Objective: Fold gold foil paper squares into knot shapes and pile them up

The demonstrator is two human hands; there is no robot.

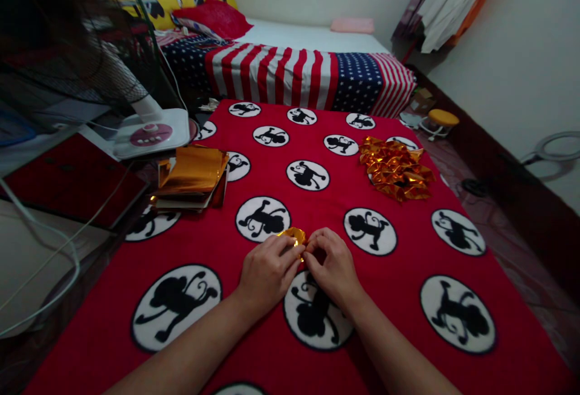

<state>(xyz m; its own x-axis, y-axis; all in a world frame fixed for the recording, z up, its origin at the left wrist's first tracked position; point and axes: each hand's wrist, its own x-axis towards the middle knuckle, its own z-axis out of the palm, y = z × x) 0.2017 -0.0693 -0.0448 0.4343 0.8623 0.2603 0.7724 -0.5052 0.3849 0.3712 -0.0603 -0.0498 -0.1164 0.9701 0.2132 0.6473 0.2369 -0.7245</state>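
Observation:
At the middle of a red cloth (317,202) printed with black monkeys, both hands meet around a small piece of shiny gold foil paper (296,235). My left hand (269,264) has its fingers closed over the foil's near side, hiding much of it. My right hand (330,260) pinches the foil's right end between thumb and fingertips. A stack of flat gold foil sheets (194,171) lies to the left, farther off. On the far right sits a heap of folded gold foil pieces (396,168). The exact shape of the held piece is partly covered.
On the left stand a fan with a white base (151,132) and a dark red panel (67,171), with loose white cables nearby. Behind the cloth is a bed with a stars-and-stripes cover (281,75). A yellow-topped stool (443,118) stands on the floor at right.

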